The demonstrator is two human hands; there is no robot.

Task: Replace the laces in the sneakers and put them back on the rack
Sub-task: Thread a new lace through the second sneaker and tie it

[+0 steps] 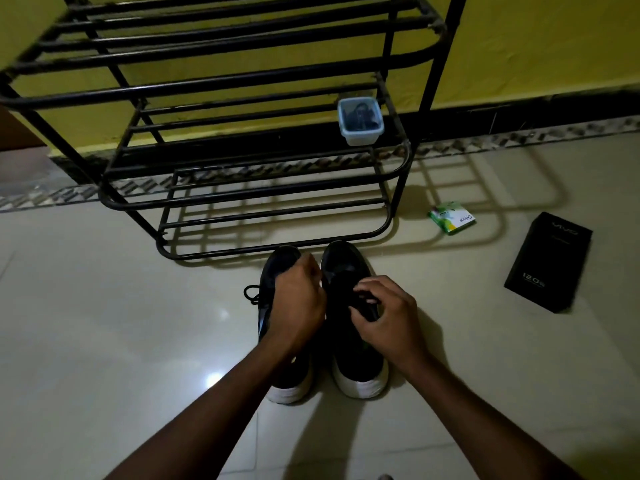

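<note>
Black fabric sneakers with white soles (360,381) stand side by side on the cream tiled floor (104,306), toes toward the rack. Right hand (388,317) pinches a black lace (367,300) over the right sneaker. Left hand (299,303) is curled over the left sneaker; cannot tell what it holds. Just beyond is a black metal tube rack (277,249) with a bluish plastic tub (361,133) on a shelf's right end. A green carton (452,220) and a black phone box (547,261) lie on the floor to the right.

Dim, perhaps slightly soft, edge-warped.
</note>
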